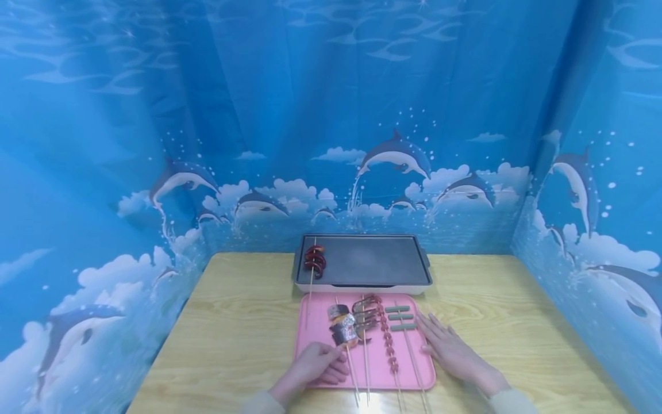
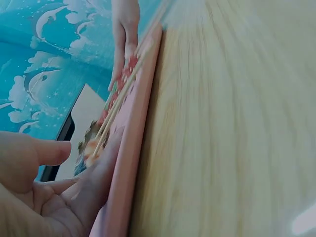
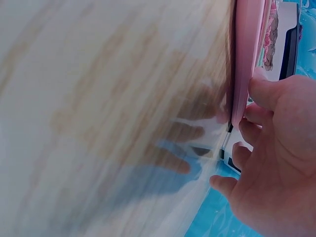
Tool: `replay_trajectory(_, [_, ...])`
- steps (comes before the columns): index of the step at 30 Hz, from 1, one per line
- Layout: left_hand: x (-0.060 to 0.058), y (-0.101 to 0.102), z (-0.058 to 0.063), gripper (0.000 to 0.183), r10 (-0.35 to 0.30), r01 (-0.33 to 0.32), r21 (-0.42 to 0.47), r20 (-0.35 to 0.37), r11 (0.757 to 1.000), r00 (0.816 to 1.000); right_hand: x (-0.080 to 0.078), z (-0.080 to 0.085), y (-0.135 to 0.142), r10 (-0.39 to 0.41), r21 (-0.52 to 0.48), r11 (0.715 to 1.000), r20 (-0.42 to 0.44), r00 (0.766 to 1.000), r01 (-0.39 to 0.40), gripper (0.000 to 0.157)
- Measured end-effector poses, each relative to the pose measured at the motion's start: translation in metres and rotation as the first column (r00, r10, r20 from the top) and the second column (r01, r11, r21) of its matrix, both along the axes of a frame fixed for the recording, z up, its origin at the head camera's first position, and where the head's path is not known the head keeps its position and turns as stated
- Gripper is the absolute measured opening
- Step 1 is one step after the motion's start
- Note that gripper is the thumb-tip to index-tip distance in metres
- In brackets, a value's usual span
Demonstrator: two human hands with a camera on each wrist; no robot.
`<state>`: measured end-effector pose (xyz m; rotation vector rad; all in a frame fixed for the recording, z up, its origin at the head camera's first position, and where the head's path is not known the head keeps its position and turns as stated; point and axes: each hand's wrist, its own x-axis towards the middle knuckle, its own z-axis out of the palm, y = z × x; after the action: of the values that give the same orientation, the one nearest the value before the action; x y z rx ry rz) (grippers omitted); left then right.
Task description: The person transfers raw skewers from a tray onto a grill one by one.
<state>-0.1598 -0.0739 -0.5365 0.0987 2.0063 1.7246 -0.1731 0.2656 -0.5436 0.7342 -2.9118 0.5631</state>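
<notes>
A pink tray [image 1: 374, 374] lies on the table with several skewers across it. My left hand [image 1: 322, 363] is over its front left part, thumb apart from the loosely bent fingers, near the stick of a skewer of dark, silvery pieces [image 1: 343, 332]. In the left wrist view the left fingers [image 2: 94, 182] lie along the tray's edge. My right hand [image 1: 455, 352] rests at the tray's right side with fingers extended. Its thumb [image 3: 264, 91] is at the rim in the right wrist view. Nearby lie a shrimp-like skewer [image 1: 366, 316], a red-chunk skewer [image 1: 389, 342] and a green-piece skewer [image 1: 402, 327].
Behind the tray stands a flat griddle [image 1: 369, 259] with a dark rim and pale base. A skewer of dark red curled pieces [image 1: 315, 261] lies on its left side, its stick reaching over the tray. A wooden table [image 1: 238, 333] and a dolphin-print curtain [image 1: 310, 115] surround these.
</notes>
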Motion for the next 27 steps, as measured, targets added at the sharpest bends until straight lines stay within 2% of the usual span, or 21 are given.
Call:
replay_trajectory(4, [0.003,0.004,-0.004,0.031,-0.047,0.044,0.104,0.031,0.994,0.998,0.002,0.006,-0.003,-0.008,-0.002,1.0,0.02,1.0,0.008,0.054])
replay_trajectory(6, [0.005,0.004,-0.005,0.029,-0.055,0.051,0.123,0.03,0.991,0.998,0.002,0.008,-0.004,-0.018,0.011,1.0,0.04,0.999,0.017,0.055])
replay_trajectory(9, [0.008,0.005,-0.006,0.026,-0.05,0.05,0.086,-0.002,0.995,0.999,0.003,0.011,-0.005,-0.024,0.033,0.999,0.06,0.998,0.022,0.055])
replay_trajectory(13, [0.012,0.004,-0.005,0.026,-0.019,0.017,-0.021,-0.079,1.0,0.997,0.003,0.011,-0.005,-0.022,0.04,0.999,0.058,0.998,0.02,0.055])
replay_trajectory(17, [0.016,0.003,-0.001,0.031,0.018,-0.024,-0.055,-0.12,0.998,0.993,0.002,0.009,-0.004,-0.025,0.046,0.999,0.052,0.998,0.022,0.056])
replay_trajectory(21, [0.02,0.001,0.005,0.032,0.038,-0.04,-0.019,-0.117,0.999,0.992,0.002,0.009,-0.004,-0.024,0.046,0.999,0.054,0.998,0.022,0.056])
replay_trajectory(27, [0.029,-0.001,0.015,0.031,0.02,-0.014,0.068,-0.089,0.998,0.996,0.001,0.009,-0.003,-0.023,0.044,0.999,0.059,0.998,0.021,0.056])
